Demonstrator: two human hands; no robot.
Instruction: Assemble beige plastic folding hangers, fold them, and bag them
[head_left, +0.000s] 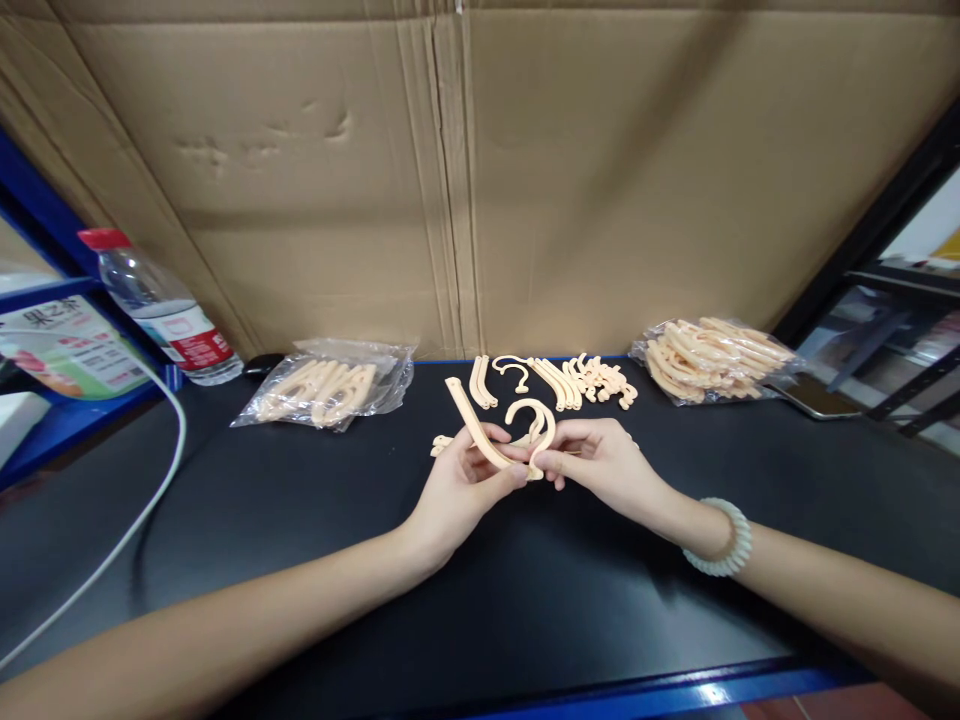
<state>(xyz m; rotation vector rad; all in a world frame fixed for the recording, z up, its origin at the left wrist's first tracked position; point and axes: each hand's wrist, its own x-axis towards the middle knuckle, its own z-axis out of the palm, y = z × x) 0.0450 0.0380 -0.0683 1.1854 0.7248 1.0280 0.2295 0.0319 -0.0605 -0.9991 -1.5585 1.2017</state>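
My left hand [456, 495] is closed around a beige, slightly curved hanger arm [466, 412], which tilts up to the left. Pinched in my right hand [611, 468] is a beige hanger hook [550, 428], its curl pointing up. The lower ends of both pieces meet or nearly meet between my fingertips; whether they are joined I cannot tell. Behind my hands, more beige pieces lie on the table, partly hidden by my fingers. Farther back are a loose hook [523, 380], a pair of hanger arms [480, 382] and a row of several arms [553, 384].
A clear bag of beige parts [322, 390] lies at the back left, a fuller bag [712, 360] at the back right. Small hooked pieces [604, 380] are heaped nearby. A water bottle [172, 315] and white cable [169, 460] are left; cardboard [600, 180] walls the back.
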